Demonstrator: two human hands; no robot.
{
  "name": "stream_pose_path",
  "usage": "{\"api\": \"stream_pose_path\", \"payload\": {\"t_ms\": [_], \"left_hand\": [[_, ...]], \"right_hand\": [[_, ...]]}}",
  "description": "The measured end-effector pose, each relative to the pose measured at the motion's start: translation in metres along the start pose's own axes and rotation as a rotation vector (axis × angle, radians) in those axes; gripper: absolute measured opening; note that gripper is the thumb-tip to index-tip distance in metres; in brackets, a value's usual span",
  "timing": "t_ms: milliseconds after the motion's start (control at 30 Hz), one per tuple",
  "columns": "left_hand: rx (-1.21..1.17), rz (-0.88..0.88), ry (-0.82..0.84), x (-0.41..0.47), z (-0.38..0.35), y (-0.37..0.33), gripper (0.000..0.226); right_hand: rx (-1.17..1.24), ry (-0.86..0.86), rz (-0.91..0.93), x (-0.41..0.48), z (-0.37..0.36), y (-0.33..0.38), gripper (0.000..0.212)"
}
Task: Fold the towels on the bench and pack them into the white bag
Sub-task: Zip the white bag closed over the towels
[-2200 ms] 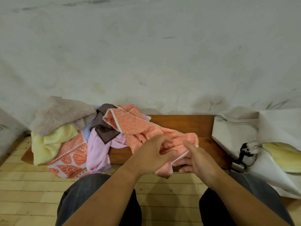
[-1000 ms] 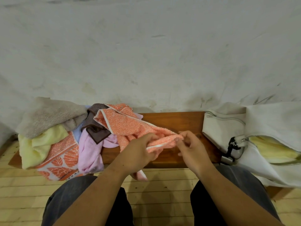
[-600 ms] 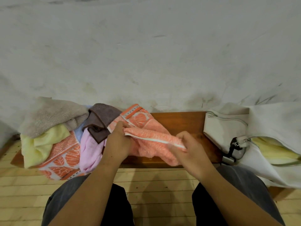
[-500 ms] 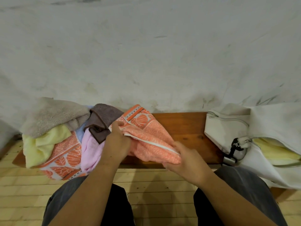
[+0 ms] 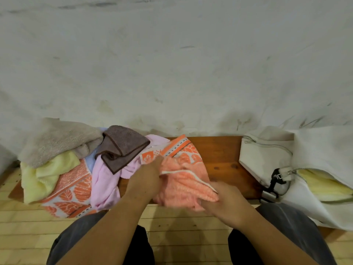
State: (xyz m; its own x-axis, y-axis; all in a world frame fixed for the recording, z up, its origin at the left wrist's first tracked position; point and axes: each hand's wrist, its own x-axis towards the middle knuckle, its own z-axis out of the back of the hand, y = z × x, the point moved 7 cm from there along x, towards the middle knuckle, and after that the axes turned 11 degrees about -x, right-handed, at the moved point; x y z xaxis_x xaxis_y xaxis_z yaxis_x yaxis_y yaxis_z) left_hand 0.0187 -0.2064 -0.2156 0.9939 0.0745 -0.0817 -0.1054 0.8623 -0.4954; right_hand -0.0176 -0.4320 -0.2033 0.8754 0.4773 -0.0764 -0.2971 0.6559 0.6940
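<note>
Fingers of the left hand [image 5: 145, 180] and right hand [image 5: 227, 203] grip the orange towel [image 5: 183, 188] at its white hem. It looks soft, light and floppy, likely best held by its corners.

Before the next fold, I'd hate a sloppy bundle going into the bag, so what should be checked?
1. Both the left hand and right hand grip the orange towel: ok.
2. Towel lying flat: not ok, it is bunched.
3. Bare bench beside it for folding: ok.
4. The white bag is open, a yellow towel inside: ok.
5. Free of the pink towel: cannot tell; they touch.
</note>
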Motion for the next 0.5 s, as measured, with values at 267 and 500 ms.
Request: {"api": "stream_pose_path", "payload": {"t_ms": [267,500], "left_hand": [[-0.074,-0.050,-0.212,0.019,0.006,-0.014,0.099],[-0.071,-0.062,-0.118,0.015,0.013,0.030,0.052]], "right_hand": [[-0.147,-0.479,-0.210,0.002,0.045,-0.029,0.033],[-0.220,-0.461,-0.102,-0.004,0.051,-0.025,0.029]]}}
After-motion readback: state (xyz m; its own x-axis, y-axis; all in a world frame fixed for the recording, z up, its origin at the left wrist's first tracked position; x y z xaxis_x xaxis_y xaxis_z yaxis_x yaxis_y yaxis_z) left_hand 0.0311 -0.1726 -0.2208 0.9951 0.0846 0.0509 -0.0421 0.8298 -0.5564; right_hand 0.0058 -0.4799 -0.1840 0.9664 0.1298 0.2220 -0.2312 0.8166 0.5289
